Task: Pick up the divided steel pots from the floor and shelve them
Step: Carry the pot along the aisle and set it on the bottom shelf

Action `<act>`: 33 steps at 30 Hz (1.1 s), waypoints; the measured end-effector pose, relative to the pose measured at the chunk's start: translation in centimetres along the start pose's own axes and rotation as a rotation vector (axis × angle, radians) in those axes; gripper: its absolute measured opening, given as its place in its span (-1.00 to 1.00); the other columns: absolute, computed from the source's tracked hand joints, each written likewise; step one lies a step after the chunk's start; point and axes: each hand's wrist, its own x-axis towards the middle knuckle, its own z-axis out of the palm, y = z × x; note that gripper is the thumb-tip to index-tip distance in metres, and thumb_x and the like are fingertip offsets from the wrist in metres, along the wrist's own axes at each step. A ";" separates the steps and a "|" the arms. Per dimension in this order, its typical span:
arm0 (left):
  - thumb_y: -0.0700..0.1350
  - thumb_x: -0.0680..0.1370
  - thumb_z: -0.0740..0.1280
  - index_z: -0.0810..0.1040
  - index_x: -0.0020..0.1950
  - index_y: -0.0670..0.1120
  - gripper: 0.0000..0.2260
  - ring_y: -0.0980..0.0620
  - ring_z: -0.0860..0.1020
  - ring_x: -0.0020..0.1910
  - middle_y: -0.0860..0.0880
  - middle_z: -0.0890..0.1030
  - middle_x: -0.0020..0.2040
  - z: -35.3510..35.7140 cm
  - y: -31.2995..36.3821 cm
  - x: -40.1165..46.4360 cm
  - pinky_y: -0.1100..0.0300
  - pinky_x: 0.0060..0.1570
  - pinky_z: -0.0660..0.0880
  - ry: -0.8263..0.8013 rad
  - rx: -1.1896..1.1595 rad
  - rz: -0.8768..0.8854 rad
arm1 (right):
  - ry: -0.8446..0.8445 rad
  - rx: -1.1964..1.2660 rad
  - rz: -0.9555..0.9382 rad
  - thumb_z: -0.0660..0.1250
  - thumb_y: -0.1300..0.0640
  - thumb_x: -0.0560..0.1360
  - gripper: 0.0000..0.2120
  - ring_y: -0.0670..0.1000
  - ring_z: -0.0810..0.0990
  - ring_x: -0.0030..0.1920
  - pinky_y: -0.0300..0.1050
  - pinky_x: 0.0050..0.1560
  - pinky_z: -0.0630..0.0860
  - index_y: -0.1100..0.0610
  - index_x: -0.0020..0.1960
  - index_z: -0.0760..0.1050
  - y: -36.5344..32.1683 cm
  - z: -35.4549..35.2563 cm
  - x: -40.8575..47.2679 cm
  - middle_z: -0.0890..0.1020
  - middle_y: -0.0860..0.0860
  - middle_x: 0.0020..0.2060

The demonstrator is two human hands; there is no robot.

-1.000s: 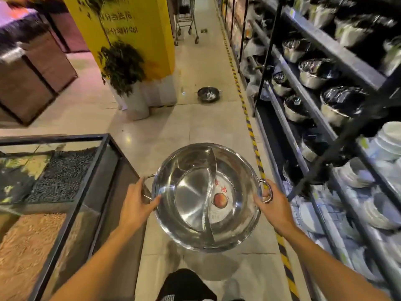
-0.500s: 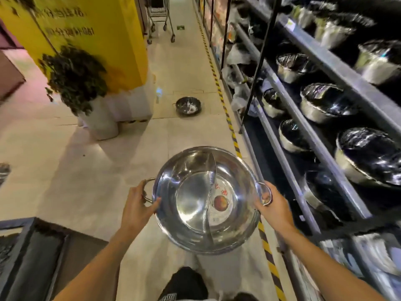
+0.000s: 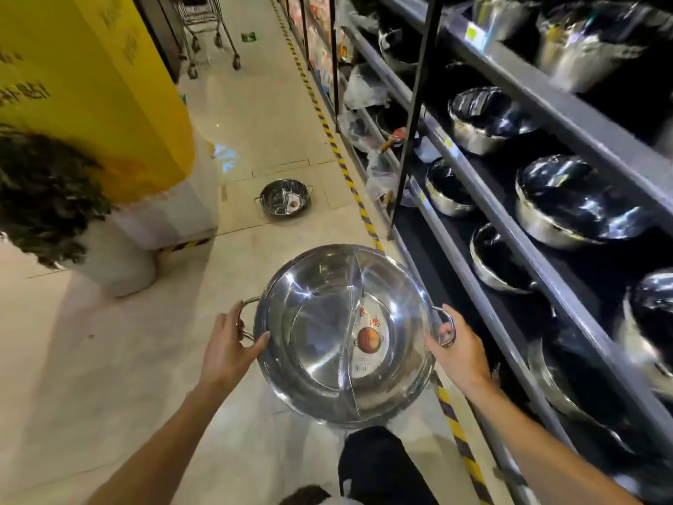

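Observation:
I hold a large divided steel pot (image 3: 320, 333) in front of me above the floor, with a curved partition and a round label inside. My left hand (image 3: 227, 344) grips its left loop handle and my right hand (image 3: 457, 349) grips its right one. A second, smaller-looking divided steel pot (image 3: 285, 203) sits on the tiled floor farther down the aisle. The shelf unit (image 3: 510, 227) on my right carries several steel pots on its tiers.
A yellow pillar (image 3: 91, 89) and a potted plant in a white pot (image 3: 109, 260) stand on the left. Yellow-black tape (image 3: 349, 180) runs along the shelf base. A shopping trolley (image 3: 207, 34) stands far down the aisle. My dark trouser leg (image 3: 378, 464) shows below the pot.
I have walked forward along the aisle with the pot held in both hands. The floor pot is closer, and the bin display at the left has left the view.

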 end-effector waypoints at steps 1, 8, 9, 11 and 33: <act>0.12 0.41 0.51 0.31 0.46 0.11 -0.33 0.17 0.48 -0.12 0.02 0.43 0.01 0.6 0.4 2.0 0.25 -0.21 0.39 -0.005 0.008 0.000 | -0.001 0.000 0.018 0.47 -0.25 0.38 -0.38 -0.24 0.57 -0.15 -0.35 -0.26 0.43 -0.23 0.37 0.33 0.3 0.5 1.9 0.59 -0.14 -0.22; 0.14 0.42 0.51 0.24 0.50 0.09 -0.26 0.13 0.48 -0.12 0.01 0.41 0.06 5.7 3.4 13.9 0.23 -0.17 0.42 -0.154 0.031 0.051 | 0.125 0.047 0.186 0.38 -0.38 0.35 -0.37 -0.23 0.61 -0.23 -0.37 -0.32 0.45 -0.23 0.35 0.33 2.6 2.2 9.4 0.60 -0.12 -0.23; 0.15 0.42 0.50 0.23 0.51 0.09 -0.25 0.11 0.48 -0.10 0.01 0.40 0.07 6.7 3.8 15.5 0.22 -0.14 0.44 -0.182 0.036 0.075 | 0.138 0.041 0.217 0.43 -0.31 0.36 -0.38 -0.25 0.61 -0.24 -0.39 -0.35 0.46 -0.22 0.35 0.34 3.4 2.5 9.9 0.61 -0.13 -0.22; 0.17 0.43 0.48 0.22 0.53 0.09 -0.25 0.09 0.49 -0.05 0.03 0.39 0.09 9.0 4.4 18.6 0.18 -0.08 0.48 -0.247 0.041 0.096 | 0.149 0.032 0.280 0.50 -0.18 0.38 -0.36 -0.21 0.61 -0.22 -0.38 -0.31 0.47 -0.17 0.39 0.34 5.3 3.1 10.6 0.61 -0.15 -0.15; 0.04 0.37 0.58 0.42 0.31 0.25 -0.42 0.11 0.45 -0.29 0.05 0.47 -0.06 69.9 -10.1 38.2 0.41 -0.34 0.43 -0.442 -0.236 0.468 | 0.620 0.207 0.376 0.51 -0.15 0.36 -0.35 -0.17 0.60 -0.20 -0.38 0.02 0.50 -0.14 0.42 0.44 54.7 23.1 24.9 0.61 -0.16 -0.20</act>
